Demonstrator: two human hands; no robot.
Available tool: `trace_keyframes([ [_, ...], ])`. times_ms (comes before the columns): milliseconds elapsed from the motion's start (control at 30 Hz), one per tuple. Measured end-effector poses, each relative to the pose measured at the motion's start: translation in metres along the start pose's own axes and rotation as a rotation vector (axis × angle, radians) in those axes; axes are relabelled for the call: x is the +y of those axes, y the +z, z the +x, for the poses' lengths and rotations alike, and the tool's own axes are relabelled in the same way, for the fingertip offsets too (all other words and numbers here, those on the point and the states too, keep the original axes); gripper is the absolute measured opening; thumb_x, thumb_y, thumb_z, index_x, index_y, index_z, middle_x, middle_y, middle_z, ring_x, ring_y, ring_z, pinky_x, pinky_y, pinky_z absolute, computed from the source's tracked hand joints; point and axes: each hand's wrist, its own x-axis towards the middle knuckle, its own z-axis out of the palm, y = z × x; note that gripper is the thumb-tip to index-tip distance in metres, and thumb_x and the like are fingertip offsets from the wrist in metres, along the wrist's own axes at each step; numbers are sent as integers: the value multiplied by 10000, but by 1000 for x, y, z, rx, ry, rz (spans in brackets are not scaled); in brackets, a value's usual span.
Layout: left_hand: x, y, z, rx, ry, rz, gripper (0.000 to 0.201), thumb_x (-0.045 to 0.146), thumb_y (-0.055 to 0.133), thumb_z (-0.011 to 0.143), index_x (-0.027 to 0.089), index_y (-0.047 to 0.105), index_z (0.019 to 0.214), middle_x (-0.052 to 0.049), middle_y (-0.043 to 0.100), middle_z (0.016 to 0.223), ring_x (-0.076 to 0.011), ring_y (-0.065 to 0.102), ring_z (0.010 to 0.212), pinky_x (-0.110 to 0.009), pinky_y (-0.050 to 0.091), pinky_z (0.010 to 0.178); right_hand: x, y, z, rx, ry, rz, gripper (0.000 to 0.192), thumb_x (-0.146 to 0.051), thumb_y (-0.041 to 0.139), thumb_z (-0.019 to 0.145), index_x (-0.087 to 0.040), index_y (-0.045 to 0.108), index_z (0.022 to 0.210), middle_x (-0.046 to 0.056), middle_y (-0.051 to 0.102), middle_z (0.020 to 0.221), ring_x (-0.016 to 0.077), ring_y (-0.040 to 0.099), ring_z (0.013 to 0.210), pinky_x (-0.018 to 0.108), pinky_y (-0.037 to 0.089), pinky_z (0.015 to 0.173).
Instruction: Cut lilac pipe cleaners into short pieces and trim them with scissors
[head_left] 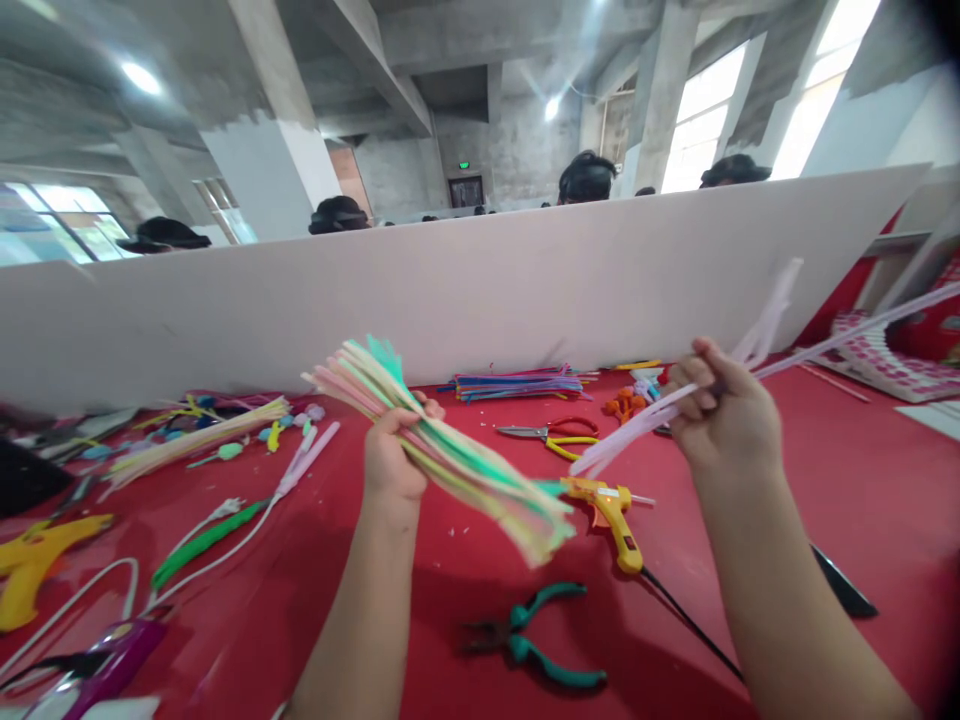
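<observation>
My left hand [397, 445] is closed around a thick bundle of pipe cleaners [480, 465] in pink, cream, yellow and green. The bundle slants down to the right above the table, its lower end blurred. In my right hand [724, 400] are several pale lilac pipe cleaners [630, 430], gripped in the fist. Their ends stick out on both sides, and one long strand runs to the right edge. Below the hands lie a yellow glue gun [615, 515] and green-handled pliers [525, 635]. Scissors with red and yellow handles [555, 435] rest between the hands, farther back.
A white partition [450, 300] stands along the back of the red table [300, 610], with people's heads beyond it. Blue and purple pipe cleaners [517, 384] lie at its foot. On the left are another yellow glue gun [45, 560], a purple tool [112, 660] and white cords.
</observation>
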Motion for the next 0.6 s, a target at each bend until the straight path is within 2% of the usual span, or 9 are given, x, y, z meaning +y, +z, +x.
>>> trace_keyframes([
  [67,10,-8,3,55,60,48,142,95,468,531,124,556,638,0,497,509,-94,492,511,-197,424,513,-9,-9,5,69,-42,-2,139,-170,466,747,-178,604,755,-48,418,477,11,330,382,164,228,325],
  [167,18,-7,0,-31,-23,75,208,93,466,534,119,574,710,-16,514,574,-112,506,552,-209,421,500,-11,-8,6,96,-110,-119,224,-208,411,774,-160,627,803,-10,510,487,64,486,478,199,380,455],
  [200,17,-3,-3,-87,-79,80,251,90,466,532,115,581,755,-28,530,616,-117,513,574,-211,421,505,-6,-2,4,77,-121,-170,217,-232,429,763,-156,626,813,1,545,522,98,534,538,234,425,513],
  [267,11,7,-11,-193,-201,85,350,76,463,504,108,582,832,-48,550,693,-129,522,604,-221,419,507,8,12,-4,-57,8,-252,169,-260,494,729,-170,609,814,5,571,564,145,572,611,284,457,562],
  [333,3,17,-18,-262,-258,74,397,69,458,482,111,577,858,-48,539,709,-142,528,628,-228,412,504,26,27,-15,-165,207,-323,176,-292,523,717,-182,595,834,-7,561,609,106,515,496,230,393,419],
  [367,-2,21,-21,-299,-275,66,408,74,455,472,112,575,859,-47,529,703,-144,524,619,-230,401,489,34,33,-21,-194,267,-351,190,-307,526,719,-188,590,853,-18,550,628,63,425,403,196,296,340],
  [433,-8,26,-26,-372,-304,61,418,88,449,456,111,574,854,-44,514,684,-134,506,570,-236,381,469,50,43,-32,-246,357,-376,184,-317,533,724,-188,583,846,-54,460,558,23,249,343,182,133,311],
  [500,-13,27,-30,-434,-343,88,426,96,445,452,112,580,856,-42,516,673,-119,486,515,-240,362,453,60,49,-42,-278,411,-421,190,-317,574,705,-185,575,841,-91,315,462,26,191,357,189,105,335],
  [600,-18,26,-36,-478,-394,255,377,84,454,477,127,600,821,-43,549,646,-120,480,479,-242,349,439,67,56,-54,-309,450,-449,248,-347,604,687,-198,538,873,-103,273,459,31,166,368,198,89,342],
])
